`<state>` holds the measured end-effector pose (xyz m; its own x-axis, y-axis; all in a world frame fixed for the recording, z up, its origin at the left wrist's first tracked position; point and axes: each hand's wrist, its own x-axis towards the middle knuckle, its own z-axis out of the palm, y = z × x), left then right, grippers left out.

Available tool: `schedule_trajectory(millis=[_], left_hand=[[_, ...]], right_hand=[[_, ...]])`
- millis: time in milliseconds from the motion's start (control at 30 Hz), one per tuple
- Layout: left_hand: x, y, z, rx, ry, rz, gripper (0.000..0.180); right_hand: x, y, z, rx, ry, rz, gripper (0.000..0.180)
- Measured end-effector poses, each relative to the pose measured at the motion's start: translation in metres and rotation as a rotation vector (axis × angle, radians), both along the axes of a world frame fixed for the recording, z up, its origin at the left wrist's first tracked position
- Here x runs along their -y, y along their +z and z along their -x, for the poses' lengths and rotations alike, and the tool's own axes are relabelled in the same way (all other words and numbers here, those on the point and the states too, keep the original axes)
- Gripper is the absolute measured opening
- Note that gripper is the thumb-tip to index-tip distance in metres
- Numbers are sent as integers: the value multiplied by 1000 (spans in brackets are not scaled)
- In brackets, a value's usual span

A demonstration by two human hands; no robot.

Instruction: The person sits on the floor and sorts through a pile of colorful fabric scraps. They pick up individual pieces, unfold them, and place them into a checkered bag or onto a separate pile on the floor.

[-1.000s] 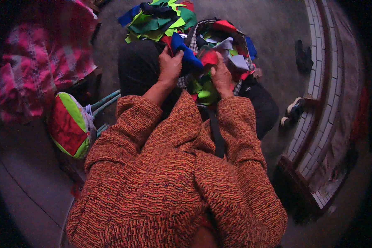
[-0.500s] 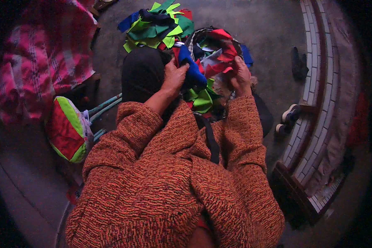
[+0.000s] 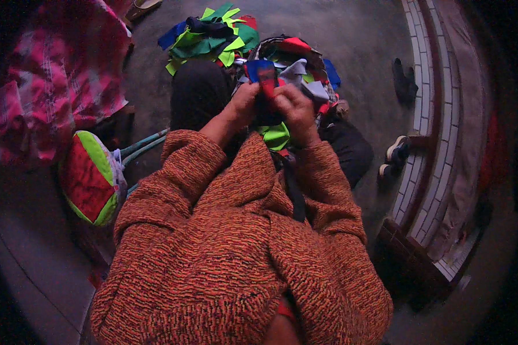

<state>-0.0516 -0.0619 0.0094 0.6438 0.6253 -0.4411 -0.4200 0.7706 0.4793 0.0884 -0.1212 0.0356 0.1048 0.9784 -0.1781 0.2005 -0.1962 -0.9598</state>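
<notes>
Fingers (image 3: 283, 99) of both hands (image 3: 300, 115) pinch red and blue cloth (image 3: 266, 77), grey floor (image 3: 365, 66) stretching to a tiled edge (image 3: 425, 86).

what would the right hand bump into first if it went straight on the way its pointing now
The right hand would most likely meet the red fabric piece at its fingertips first, though depth there is hard to judge.

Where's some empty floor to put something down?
Bare grey floor lies between the blue cloth piece and the dark, elongated item by the white rectangular tiles. Crowded: around the left hand and right hand, among multicoloured cloth scraps.
</notes>
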Motion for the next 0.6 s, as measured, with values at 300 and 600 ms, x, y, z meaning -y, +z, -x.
schedule_trajectory(millis=[300,600], left_hand=[[-8,-10,-1,-545,44,-153,24],[-2,-27,-8,-543,35,-106,12]], right_hand=[[11,0,26,387,99,-417,13],[-15,-106,-99,911,-247,-220,42]])
